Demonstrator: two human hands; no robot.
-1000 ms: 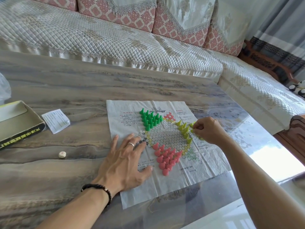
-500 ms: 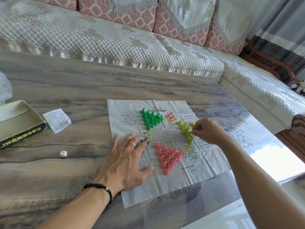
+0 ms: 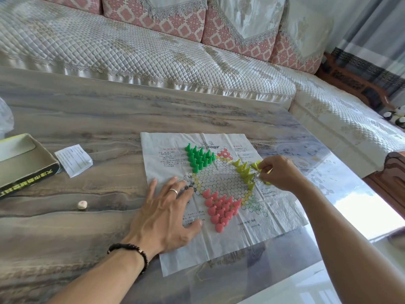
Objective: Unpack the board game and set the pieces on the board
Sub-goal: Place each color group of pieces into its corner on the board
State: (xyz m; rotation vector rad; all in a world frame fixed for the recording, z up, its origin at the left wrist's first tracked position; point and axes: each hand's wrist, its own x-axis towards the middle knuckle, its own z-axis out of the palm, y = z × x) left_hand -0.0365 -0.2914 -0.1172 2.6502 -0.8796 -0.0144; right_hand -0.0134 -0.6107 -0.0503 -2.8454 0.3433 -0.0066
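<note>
A thin paper game board (image 3: 221,244) printed with a hexagon grid lies spread on the table. Several green pegs (image 3: 198,157) stand packed in its upper-left corner, several pink pegs (image 3: 220,208) in the lower corner, and several yellow pegs (image 3: 245,172) along the right side. My left hand (image 3: 164,216) lies flat and spread on the board's left edge, a ring on one finger. My right hand (image 3: 279,173) hovers at the right of the yellow group, its fingertips pinched on a yellow peg.
An open game box (image 3: 24,163) sits at the left edge, a folded white leaflet (image 3: 73,160) beside it. A small die (image 3: 82,205) lies left of my left hand. A quilted sofa (image 3: 153,51) runs behind the marble-patterned table (image 3: 76,115). A plastic bag (image 3: 5,118) shows far left.
My right hand has shifted slightly among the yellow pegs, keeping its pinch on one. My left hand stays flat on the board.
</note>
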